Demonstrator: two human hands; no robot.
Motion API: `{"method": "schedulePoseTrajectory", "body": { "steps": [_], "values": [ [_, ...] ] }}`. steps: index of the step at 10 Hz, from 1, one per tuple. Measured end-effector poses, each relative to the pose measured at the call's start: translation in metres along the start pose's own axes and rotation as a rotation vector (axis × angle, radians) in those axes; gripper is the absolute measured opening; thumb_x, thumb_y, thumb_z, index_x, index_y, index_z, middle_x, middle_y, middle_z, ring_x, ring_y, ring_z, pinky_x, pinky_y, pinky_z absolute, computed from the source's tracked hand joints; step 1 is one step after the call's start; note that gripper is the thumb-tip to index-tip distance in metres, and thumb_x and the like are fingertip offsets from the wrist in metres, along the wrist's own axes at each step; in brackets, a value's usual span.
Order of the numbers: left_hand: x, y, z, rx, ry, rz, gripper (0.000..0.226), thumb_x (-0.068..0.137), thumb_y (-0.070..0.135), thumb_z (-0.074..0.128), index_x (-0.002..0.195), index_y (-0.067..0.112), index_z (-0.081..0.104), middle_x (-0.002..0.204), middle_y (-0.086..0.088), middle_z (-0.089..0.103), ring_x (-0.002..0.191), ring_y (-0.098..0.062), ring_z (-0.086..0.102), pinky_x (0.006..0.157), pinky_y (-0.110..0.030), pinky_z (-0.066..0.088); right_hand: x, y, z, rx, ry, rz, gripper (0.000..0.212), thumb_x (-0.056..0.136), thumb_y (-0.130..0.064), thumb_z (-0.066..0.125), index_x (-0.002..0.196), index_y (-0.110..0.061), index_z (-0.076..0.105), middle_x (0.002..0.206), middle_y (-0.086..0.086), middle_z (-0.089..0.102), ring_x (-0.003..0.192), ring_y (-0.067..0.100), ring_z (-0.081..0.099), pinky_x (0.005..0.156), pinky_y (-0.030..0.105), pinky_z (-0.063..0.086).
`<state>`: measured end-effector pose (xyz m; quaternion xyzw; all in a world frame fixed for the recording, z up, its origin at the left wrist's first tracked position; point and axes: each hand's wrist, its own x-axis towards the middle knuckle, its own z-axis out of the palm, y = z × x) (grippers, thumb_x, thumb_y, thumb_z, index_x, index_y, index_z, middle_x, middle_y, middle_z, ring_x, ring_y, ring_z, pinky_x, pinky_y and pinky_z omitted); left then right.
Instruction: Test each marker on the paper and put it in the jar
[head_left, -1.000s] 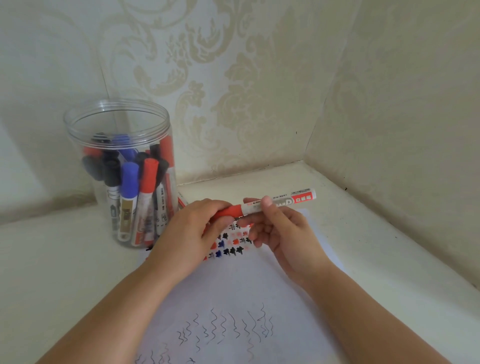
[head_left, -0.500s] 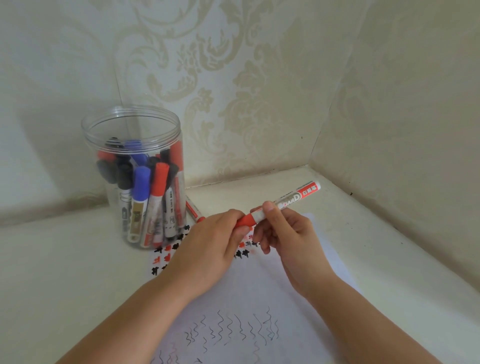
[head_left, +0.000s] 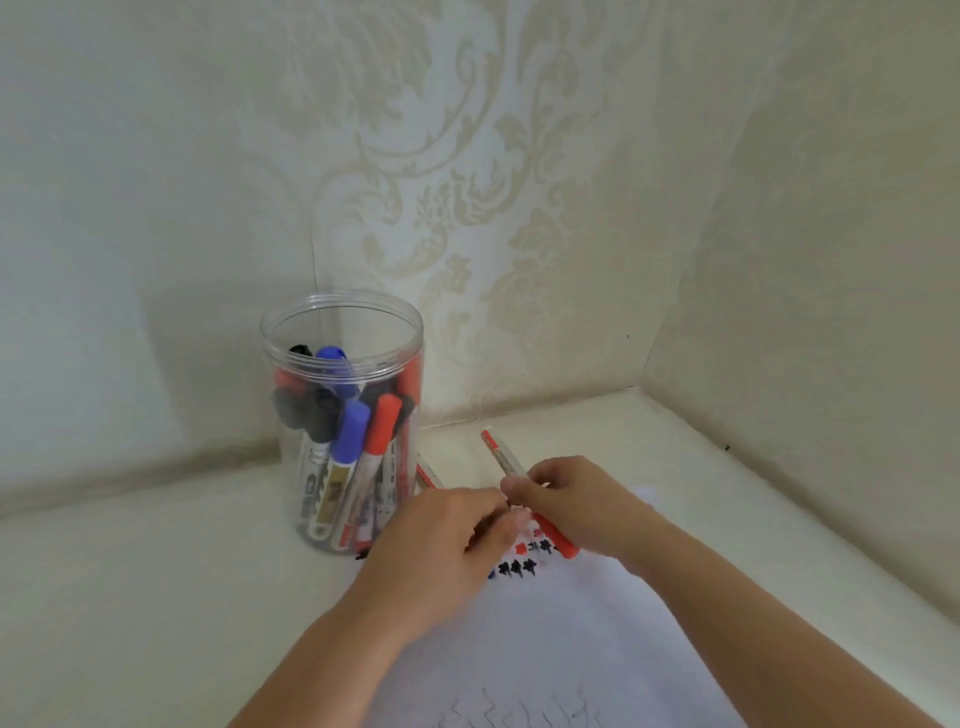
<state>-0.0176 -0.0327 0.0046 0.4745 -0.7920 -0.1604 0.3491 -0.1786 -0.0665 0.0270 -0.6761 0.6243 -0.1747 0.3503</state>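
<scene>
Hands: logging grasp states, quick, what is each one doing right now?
Left hand: fingers curled, contents hidden; cannot tell.
Right hand: closed on the red marker.

Both forearms reach forward and converge. The right hand (head_left: 576, 506) curls its fingers in a closed grip, thumb on top. The left hand (head_left: 441, 540), palm down, has its fingertips meeting the right thumb.

Capped red marker (head_left: 506, 460), tilted above paper (head_left: 545, 649)
</scene>
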Motion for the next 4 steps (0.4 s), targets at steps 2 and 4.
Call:
{"method": "schedulePoseTrajectory", "body": {
  "steps": [2, 4],
  "values": [
    [0.005, -0.008, -0.003, -0.027, 0.008, -0.101, 0.021, 0.083, 0.038, 0.060, 0.073, 0.020, 0.059, 0.045, 0.013, 0.044, 0.043, 0.001, 0.046, 0.044, -0.013, 0.030, 0.053, -0.031, 0.028, -0.199, 0.047, -0.126, 0.032, 0.083, -0.044, 0.060, 0.098, -0.016, 0.066, 0.058, -0.008, 0.049, 0.053, 0.006, 0.048, 0.054, 0.024, 0.038],
    [0.006, -0.008, -0.005, -0.039, -0.066, -0.167, 0.018, 0.082, 0.034, 0.063, 0.070, 0.026, 0.052, 0.053, 0.013, 0.050, 0.048, -0.001, 0.046, 0.050, -0.011, 0.034, 0.050, -0.022, 0.029, -0.074, 0.142, -0.177, 0.024, 0.090, -0.031, 0.052, 0.098, -0.014, 0.067, 0.056, -0.008, 0.049, 0.053, 0.006, 0.046, 0.052, 0.020, 0.037]
  ]
}}
